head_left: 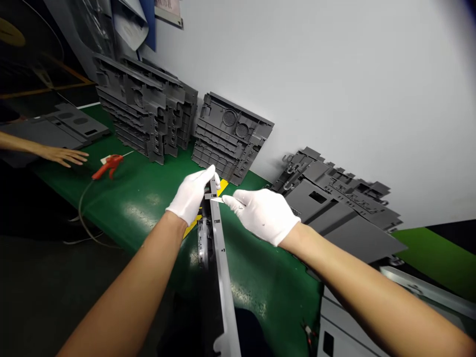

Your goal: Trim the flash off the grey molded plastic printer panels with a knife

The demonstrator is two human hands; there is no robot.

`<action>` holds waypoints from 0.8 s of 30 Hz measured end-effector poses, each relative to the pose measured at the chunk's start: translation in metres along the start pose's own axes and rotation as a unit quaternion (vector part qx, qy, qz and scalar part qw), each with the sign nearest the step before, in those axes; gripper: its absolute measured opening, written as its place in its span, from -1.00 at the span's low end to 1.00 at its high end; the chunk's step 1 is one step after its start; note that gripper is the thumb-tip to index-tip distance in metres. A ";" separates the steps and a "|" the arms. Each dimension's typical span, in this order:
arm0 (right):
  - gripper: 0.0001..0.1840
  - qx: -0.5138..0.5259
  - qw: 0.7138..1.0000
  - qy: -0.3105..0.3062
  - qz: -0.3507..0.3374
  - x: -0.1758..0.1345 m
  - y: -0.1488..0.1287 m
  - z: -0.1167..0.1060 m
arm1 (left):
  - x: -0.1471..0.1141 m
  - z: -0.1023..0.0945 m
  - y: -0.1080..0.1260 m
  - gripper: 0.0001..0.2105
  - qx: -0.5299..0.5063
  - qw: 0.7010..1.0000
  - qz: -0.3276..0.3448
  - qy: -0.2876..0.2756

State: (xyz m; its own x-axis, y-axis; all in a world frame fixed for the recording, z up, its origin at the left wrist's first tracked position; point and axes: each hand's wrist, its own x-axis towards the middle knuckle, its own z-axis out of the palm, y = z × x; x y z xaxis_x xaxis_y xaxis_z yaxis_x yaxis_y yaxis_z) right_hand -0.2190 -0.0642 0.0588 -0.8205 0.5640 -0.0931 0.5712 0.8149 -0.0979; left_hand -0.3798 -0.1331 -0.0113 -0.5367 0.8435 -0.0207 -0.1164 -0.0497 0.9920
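A grey plastic panel (222, 263) is held on edge in front of me, its narrow rim facing up toward the camera. My left hand (191, 196), in a white glove, is closed around the panel's far end, with the thumb along the top. In my white-gloved right hand (262, 213) is a knife (217, 200); the handle is mostly hidden by the fingers. Its pale pointed blade lies at the panel's rim, close to a small slot just below my left fingers. Whether the blade is cutting cannot be made out.
Several moulded grey panels (141, 104) lean at the back left, and another with two round grilles (232, 136) leans against the wall. More panels (334, 208) are stacked right. A red air gun (107, 166) lies on the green table (141, 210), near another person's hand (65, 154).
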 end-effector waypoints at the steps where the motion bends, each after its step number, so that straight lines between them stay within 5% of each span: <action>1: -0.41 -0.031 1.000 0.001 0.000 -0.001 -0.002 -0.001 | -0.001 0.001 0.000 -0.58 -0.001 1.000 0.000 0.003; 24: -0.31 -0.123 0.992 0.006 -0.021 -0.017 -0.006 -0.004 | -0.001 0.005 0.000 -0.60 0.009 1.000 0.005 0.023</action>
State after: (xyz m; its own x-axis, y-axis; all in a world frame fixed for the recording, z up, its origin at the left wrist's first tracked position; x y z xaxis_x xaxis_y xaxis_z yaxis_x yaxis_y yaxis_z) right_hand -0.2089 -0.0782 0.0648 -0.8446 0.5289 -0.0829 0.5150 0.8450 0.1441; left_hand -0.3746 -0.1311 -0.0107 -0.5749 0.8181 -0.0162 -0.0962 -0.0479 0.9942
